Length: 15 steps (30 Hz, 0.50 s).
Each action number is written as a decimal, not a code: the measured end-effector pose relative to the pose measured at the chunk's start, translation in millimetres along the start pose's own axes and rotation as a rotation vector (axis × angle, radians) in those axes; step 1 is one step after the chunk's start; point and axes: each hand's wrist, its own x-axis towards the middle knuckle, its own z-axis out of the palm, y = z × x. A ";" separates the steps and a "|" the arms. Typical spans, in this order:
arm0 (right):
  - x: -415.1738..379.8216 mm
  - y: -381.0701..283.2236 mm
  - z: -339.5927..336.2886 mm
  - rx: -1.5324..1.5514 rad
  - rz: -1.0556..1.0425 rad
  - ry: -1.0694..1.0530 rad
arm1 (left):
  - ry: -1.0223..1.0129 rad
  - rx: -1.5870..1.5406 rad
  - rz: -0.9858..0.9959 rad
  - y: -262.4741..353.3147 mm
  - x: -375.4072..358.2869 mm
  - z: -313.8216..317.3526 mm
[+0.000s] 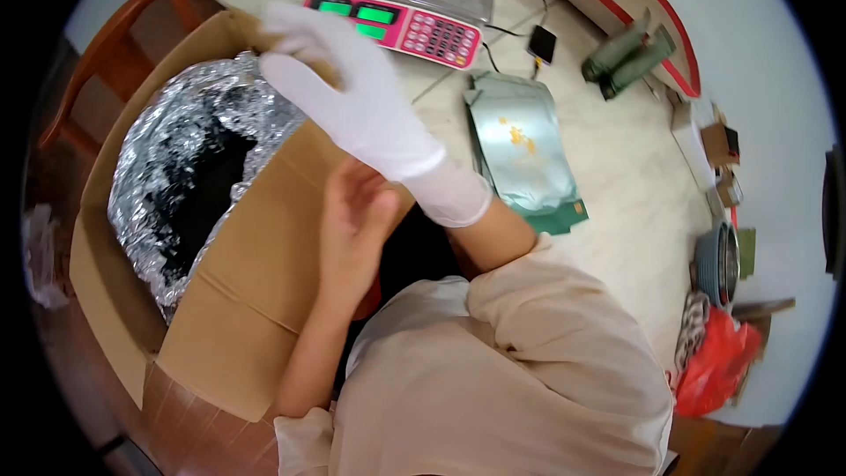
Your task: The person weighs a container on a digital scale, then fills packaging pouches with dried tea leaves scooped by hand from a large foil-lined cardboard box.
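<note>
My right hand (348,92) wears a white glove and is raised over the box edge, its fingers spread and smeared by motion, holding nothing. The glove's cuff (454,194) reaches past the wrist onto the forearm. Just below it, my bare left hand (352,211) has its thumb apart from loosely bent fingers, with the fingertips close under the glove. To the left stands an open cardboard box (251,291), lined with crumpled silver foil (159,159). Dark loose contents (207,203) show inside the foil.
A pink digital scale (441,35) with a metal plate stands at the back. Silver-green pouches (524,145) lie on the table near a phone (541,44) on a cable. Green packets (630,57), a red bag (718,366) and a wooden chair (115,57) are around.
</note>
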 end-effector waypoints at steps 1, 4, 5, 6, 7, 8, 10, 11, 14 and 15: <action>-9.2 3.3 -21.7 -0.370 -0.070 0.058 | 0.018 0.063 -0.051 1.2 -1.3 -8.3; -59.3 32.3 -93.9 -1.035 0.063 0.094 | 0.057 0.150 -0.132 13.4 -8.7 -38.5; -79.5 34.9 -115.4 -1.199 0.180 0.040 | 0.080 0.175 -0.161 16.5 -10.2 -46.6; -102.1 35.7 -132.1 -1.359 0.298 -0.016 | 0.083 0.171 -0.159 18.8 -10.4 -53.3; -129.7 45.7 -144.8 -1.409 0.470 -0.053 | 0.070 0.178 -0.176 20.7 -10.6 -58.9; -152.3 52.1 -151.1 -1.453 0.645 -0.091 | 0.057 0.186 -0.194 21.0 -10.5 -62.6; -174.2 45.9 -148.1 -1.430 0.734 -0.164 | 0.045 0.178 -0.213 17.9 -9.4 -67.0; -175.5 42.4 -146.4 -1.401 0.822 -0.233 | 0.032 0.174 -0.231 16.6 -9.0 -68.9; -159.2 29.8 -150.5 -1.180 1.006 -0.326 | 0.027 0.155 -0.246 17.5 -8.9 -74.9; -150.6 24.9 -156.7 -1.153 0.958 -0.302 | 0.029 0.157 -0.248 19.2 -9.7 -77.5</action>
